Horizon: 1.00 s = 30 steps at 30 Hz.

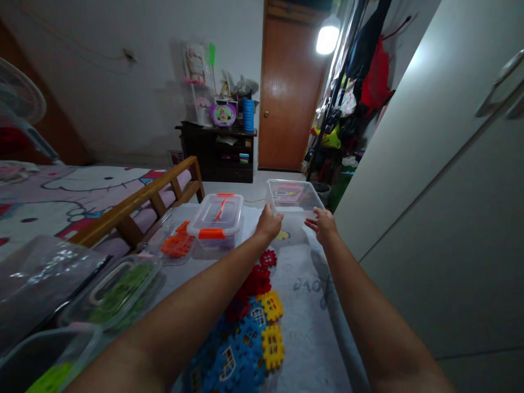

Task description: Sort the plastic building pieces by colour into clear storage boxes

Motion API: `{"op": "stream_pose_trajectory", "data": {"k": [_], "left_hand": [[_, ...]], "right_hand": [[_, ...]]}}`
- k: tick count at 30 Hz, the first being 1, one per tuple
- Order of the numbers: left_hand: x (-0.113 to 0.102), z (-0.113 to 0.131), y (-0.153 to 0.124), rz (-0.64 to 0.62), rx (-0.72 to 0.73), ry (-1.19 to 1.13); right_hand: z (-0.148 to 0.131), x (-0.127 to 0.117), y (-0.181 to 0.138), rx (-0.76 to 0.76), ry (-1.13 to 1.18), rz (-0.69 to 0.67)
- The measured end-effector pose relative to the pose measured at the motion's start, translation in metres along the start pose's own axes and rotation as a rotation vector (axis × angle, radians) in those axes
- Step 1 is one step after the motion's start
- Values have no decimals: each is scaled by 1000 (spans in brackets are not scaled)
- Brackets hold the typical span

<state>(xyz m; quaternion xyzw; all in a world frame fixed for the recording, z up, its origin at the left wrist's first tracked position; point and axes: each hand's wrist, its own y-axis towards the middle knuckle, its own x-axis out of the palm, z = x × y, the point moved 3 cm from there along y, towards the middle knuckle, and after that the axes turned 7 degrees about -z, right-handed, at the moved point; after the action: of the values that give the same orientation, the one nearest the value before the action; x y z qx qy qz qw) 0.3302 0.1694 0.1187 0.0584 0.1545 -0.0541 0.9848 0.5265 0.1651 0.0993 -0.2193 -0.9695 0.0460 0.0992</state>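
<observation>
Straight ahead, over the table's far end, a clear plastic container is held between my two hands. My left hand is closed on its near left corner. At the near right corner, my right hand grips the rim, its lower fingers slightly apart. Red toy building pieces lie on the table below my left wrist. Closer to me are yellow pieces and a pile of blue pieces, partly hidden by my left forearm.
A lidded clear box with orange latches stands left of my left hand. Further left are a tray of orange pieces and a box of green pieces. A wooden bed rail borders the left; a pale cabinet borders the right.
</observation>
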Motion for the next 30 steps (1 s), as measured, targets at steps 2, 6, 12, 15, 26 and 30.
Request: {"op": "stream_pose_trajectory", "data": {"k": [2,6,12,15,26,30], "left_hand": [[0,-4,17,25,-21,16],[-1,-18,41,58,-70,34],[-1,-35,58,62,-132,25],[1,-38,64,59,-145,19],[4,-35,68,72,-163,11],[0,-23,50,88,-129,49]], "right_hand": [[1,6,10,13,0,-1],[7,15,25,55,-19,-15],[15,21,36,82,-62,-20],[15,22,40,75,-75,-4],[15,24,44,63,-101,15],[16,18,31,40,-101,55]]}}
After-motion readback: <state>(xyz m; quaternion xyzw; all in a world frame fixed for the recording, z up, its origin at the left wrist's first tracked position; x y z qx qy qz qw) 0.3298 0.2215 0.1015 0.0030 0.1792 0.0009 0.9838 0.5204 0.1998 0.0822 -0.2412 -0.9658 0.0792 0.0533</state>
